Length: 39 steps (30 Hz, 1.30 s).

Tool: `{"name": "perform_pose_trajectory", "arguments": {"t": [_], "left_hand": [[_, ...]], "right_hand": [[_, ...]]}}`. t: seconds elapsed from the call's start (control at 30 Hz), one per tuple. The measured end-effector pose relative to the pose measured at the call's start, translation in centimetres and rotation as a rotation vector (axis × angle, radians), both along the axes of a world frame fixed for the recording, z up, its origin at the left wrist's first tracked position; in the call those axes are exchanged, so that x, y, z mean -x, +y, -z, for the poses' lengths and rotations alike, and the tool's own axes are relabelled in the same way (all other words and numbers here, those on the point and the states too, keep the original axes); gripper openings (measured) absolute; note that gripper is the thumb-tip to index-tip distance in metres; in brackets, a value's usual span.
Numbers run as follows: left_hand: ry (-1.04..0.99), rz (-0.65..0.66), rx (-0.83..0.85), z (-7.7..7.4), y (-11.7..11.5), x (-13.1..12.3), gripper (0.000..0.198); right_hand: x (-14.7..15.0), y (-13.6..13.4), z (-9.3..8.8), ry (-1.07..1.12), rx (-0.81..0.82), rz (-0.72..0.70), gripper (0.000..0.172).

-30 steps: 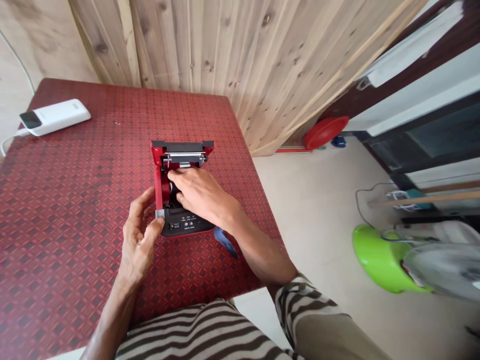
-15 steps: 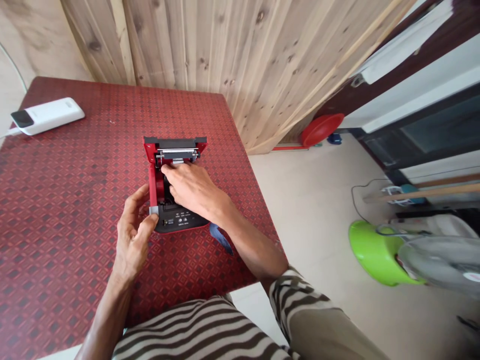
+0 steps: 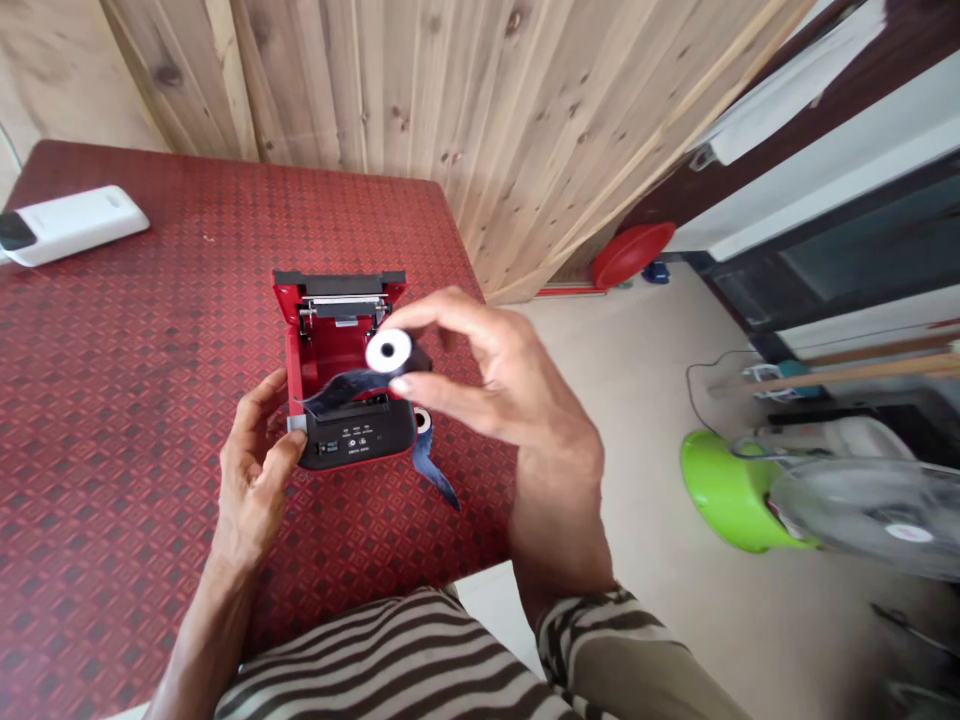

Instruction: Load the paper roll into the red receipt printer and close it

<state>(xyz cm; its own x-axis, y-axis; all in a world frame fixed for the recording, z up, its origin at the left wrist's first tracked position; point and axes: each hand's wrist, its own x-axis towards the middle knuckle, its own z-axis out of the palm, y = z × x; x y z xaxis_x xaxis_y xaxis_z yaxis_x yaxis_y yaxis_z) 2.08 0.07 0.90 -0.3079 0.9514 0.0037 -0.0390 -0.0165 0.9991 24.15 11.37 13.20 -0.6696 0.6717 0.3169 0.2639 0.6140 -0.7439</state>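
Note:
A small red and black printer (image 3: 330, 345) stands on the red patterned table (image 3: 135, 360) with its lid tipped open toward the wall. My left hand (image 3: 255, 465) grips the printer's near left corner, thumb on the grey latch. Above the open bay, my right hand (image 3: 495, 375) pinches a dark ribbon roll (image 3: 394, 352) with a white core between thumb and fingers. A dark strip trails from the roll down into the printer. A second dark strip with a white core (image 3: 424, 440) lies beside the printer's right side.
A white power bank (image 3: 67, 222) lies at the table's far left. Wooden planks form the wall behind. On the floor to the right are a red basin (image 3: 630, 252), a green basin (image 3: 731, 495), a fan (image 3: 870, 515) and cables. My striped clothing fills the bottom.
My right hand was inside the printer's open bay; it has come up and toward me with the dark roll pinched in it. My left hand stays on the printer's corner.

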Motion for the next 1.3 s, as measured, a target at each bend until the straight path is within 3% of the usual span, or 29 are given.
{"name": "perform_pose_trajectory", "arguments": {"t": [0.1,0.2,0.4,0.53,0.6,0.73,0.83,0.9,1.0,1.13,1.2,1.3], "left_hand": [[-0.021,0.008,0.009,0.1,0.0,0.1,0.058],[-0.018,-0.001,0.021,0.2,0.0,0.1,0.058],[-0.001,-0.03,0.003,0.5,0.2,0.2,0.061],[0.001,-0.041,-0.03,0.6,0.3,0.3,0.06],[0.005,-0.04,-0.023,0.4,0.4,0.3,0.059],[0.031,-0.041,-0.004,0.1,0.4,0.4,0.055],[0.03,-0.003,0.016,-0.2,0.4,0.4,0.05],[0.014,-0.004,0.014,-0.2,0.4,0.4,0.051],[-0.001,-0.023,-0.01,-0.3,0.5,0.2,0.053],[0.019,-0.025,-0.021,0.2,0.4,0.3,0.055],[0.023,-0.024,-0.014,0.5,0.3,0.4,0.058],[0.022,-0.014,-0.003,0.8,0.2,0.5,0.059]], "right_hand": [[-3.0,0.9,1.2,0.219,0.125,0.157,0.03],[-4.5,2.2,4.4,0.333,0.272,0.319,0.035],[-3.9,3.7,11.7,0.212,0.391,0.428,0.031],[-3.2,3.8,13.7,0.136,0.42,0.411,0.024],[-3.3,3.6,13.8,0.109,0.43,0.395,0.025],[-5.0,2.2,13.0,0.096,0.409,0.458,0.047],[-6.9,-0.1,12.1,0.023,0.386,0.511,0.032],[-7.6,-1.8,11.7,-0.046,0.434,0.405,0.025],[-7.1,-3.9,12.2,-0.028,0.444,0.3,0.034],[-6.0,-4.9,12.3,0.056,0.42,0.333,0.02],[-6.1,-4.9,10.6,0.062,0.356,0.337,0.019],[-5.9,-4.2,6.3,0.018,0.145,0.261,0.024]]}}
